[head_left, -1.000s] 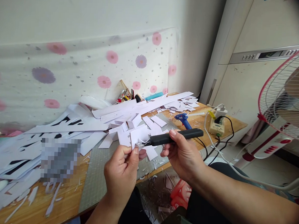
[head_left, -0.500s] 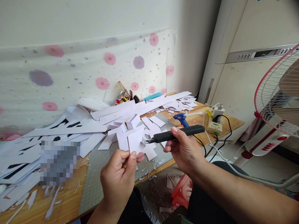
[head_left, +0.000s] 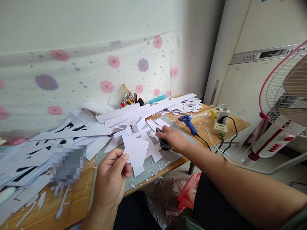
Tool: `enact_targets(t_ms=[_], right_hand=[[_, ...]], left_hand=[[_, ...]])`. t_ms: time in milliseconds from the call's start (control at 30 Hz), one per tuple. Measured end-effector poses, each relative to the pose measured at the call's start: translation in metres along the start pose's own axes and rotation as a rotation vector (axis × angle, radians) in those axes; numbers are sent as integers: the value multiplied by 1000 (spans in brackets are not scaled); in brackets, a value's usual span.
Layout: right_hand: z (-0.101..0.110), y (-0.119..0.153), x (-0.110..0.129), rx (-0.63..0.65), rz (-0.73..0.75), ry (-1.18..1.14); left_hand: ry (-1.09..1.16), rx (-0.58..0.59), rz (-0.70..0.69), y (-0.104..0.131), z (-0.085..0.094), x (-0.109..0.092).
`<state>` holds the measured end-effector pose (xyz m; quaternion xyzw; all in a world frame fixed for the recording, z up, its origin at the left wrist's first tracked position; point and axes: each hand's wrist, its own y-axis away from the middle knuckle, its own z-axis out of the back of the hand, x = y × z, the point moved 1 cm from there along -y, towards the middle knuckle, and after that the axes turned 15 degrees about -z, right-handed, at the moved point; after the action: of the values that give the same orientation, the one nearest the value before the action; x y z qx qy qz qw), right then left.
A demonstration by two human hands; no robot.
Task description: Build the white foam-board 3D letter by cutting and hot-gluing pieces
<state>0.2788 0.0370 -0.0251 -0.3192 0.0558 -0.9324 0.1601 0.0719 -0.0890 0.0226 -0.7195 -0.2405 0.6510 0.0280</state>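
Note:
My left hand pinches a flat white card piece by its lower left edge, between thumb and fingers, above the table's front. To its right, my right hand is wrapped round a black-handled utility knife, held low over the paper pieces; its blade does not show clearly. Beneath both lies a grey cutting mat strewn with white paper offcuts. Small folded white pieces stand just behind the held card.
A blue glue gun lies right of my right hand, its cord running near a power strip. Heaped paper sheets cover the left of the wooden table. A fan stands at right; a red plastic item is below.
My right hand has carried the knife away from the card, down and left onto the mat area, turning it. My left hand keeps the card, now tilted to show its broad face.

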Motion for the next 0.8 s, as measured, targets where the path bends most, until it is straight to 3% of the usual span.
enact_targets(t_ms=[100, 267, 367, 433, 500, 667, 800], right_hand=[[-10, -9, 1, 105, 1, 130], [-7, -6, 24, 71, -6, 56], [-2, 11, 50, 153, -9, -175], [-5, 23, 64, 395, -53, -617], [-12, 32, 72, 543, -104, -897], [-30, 42, 73, 564, -214, -1205], [-32, 43, 75, 597, -297, -1366]], left_hand=[[-32, 38, 3, 1, 7, 3], [-167, 169, -51, 1, 23, 11], [-252, 287, -47, 0, 26, 16], [-275, 370, -23, 0, 23, 19], [-241, 421, 14, 1, 18, 23], [32, 327, 128, 9, 5, 35], [202, 263, 202, 13, -3, 37]])
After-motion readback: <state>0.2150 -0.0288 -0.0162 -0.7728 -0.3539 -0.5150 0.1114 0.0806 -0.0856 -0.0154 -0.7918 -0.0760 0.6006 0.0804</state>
